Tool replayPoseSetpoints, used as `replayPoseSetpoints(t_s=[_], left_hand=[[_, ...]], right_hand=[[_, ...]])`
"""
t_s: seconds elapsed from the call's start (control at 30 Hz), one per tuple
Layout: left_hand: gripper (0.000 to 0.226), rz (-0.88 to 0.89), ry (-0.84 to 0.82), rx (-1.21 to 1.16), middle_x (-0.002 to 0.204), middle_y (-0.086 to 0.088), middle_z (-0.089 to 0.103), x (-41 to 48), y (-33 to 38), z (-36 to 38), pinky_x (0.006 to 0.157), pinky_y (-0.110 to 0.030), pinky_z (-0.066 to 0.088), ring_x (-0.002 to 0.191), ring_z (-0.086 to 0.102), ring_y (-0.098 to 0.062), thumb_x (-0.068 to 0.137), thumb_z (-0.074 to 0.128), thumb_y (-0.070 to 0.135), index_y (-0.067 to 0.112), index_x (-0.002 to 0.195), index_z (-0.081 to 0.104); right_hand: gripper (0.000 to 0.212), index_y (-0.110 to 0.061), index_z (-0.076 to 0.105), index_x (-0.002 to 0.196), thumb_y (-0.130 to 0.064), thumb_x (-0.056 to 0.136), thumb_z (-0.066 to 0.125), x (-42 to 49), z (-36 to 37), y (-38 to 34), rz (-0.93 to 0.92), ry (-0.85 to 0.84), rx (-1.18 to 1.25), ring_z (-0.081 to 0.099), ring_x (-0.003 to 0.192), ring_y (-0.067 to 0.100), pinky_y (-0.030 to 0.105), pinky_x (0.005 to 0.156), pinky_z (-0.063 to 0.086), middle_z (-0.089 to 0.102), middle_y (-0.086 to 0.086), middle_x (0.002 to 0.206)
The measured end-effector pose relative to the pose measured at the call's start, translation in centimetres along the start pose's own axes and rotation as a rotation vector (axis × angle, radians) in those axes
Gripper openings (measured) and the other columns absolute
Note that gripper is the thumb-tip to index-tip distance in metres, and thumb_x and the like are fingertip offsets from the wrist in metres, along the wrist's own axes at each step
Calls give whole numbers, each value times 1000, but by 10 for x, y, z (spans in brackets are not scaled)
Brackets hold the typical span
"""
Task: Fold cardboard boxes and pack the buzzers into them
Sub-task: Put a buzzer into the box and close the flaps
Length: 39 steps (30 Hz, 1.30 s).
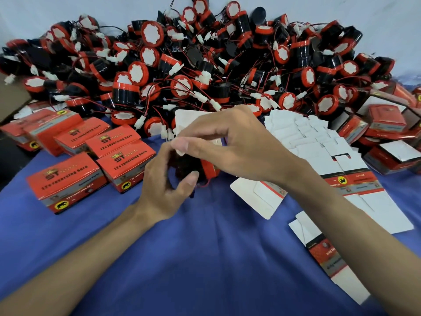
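- Over the middle of the bench (182, 258), above its blue cloth, both hands meet around one buzzer (189, 165). It is held off the surface, just in front of the big pile of buzzers (205, 65).
- The left hand (168, 188) curls round the buzzer's dark body from below and from the left, thumb across the near side. Its forearm rises from the lower left.
- The right hand (227, 142) reaches in from the right and over the top, wrist arched. Its fingertips are drawn together and seem to pinch a small white plug (180, 152), probably the end of the buzzer's lead, though much of this is hidden.
- The thin lead looks like the likeliest trouble: left untucked, it could catch under a flap or keep the lid from closing.
- The pile sits close behind with its wires tangled, so a careless sweep of the right hand could hook a neighbouring lead and drag it along.
- No opened box plainly stands ready. Flat blanks (319, 142) lie to the right and closed boxes (68, 179) to the left. Set down, the round buzzer might roll.
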<state>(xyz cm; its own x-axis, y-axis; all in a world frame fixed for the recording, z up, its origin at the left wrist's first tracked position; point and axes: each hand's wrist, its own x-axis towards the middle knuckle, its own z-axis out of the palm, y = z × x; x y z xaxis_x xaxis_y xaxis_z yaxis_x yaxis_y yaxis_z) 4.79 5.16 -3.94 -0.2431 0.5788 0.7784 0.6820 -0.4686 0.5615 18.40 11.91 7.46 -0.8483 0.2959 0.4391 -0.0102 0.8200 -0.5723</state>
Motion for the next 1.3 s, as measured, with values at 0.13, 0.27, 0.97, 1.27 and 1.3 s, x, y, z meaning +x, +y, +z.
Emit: replayPoseSetpoints(t_s=[0.13,0.27,0.97,1.27,1.3], left_hand=[[80,-44,47,-22,106,14,48,3,4,1,81,-5,39,97,51,12,92,40,65,-12,112,50],[63,-71,79,57,99,17,42,1,-1,2,70,-6,38,85,48,13,86,56,43,-16,105,49],[49,-41,130,86,116,24,44,4,-4,3,89,-5,37,109,43,16,74,60,30,14,117,44],[65,-41,106,75,113,2,40,10,-2,-1,87,-25,42,104,45,-5,74,68,38,8,124,40],[68,-40,94,111,115,-5,38,10,-3,-2,90,-27,42,108,43,-9,75,67,40,3,125,40]], right_hand=[[15,-7,75,100,-15,91,66,2,8,4,-18,-36,13,62,106,14,36,95,46,70,5,107],[23,-20,68,111,-28,89,68,0,12,7,91,-202,13,44,120,4,15,104,30,53,-8,119],[24,-20,73,102,-31,82,76,1,13,8,35,-103,-95,48,110,1,15,97,34,59,3,121],[25,-22,75,100,-31,77,79,4,7,20,37,-34,-113,52,95,-2,12,90,35,61,3,116],[25,-24,75,101,-32,78,78,5,4,23,51,-2,-120,50,94,-5,9,88,34,60,2,118]])
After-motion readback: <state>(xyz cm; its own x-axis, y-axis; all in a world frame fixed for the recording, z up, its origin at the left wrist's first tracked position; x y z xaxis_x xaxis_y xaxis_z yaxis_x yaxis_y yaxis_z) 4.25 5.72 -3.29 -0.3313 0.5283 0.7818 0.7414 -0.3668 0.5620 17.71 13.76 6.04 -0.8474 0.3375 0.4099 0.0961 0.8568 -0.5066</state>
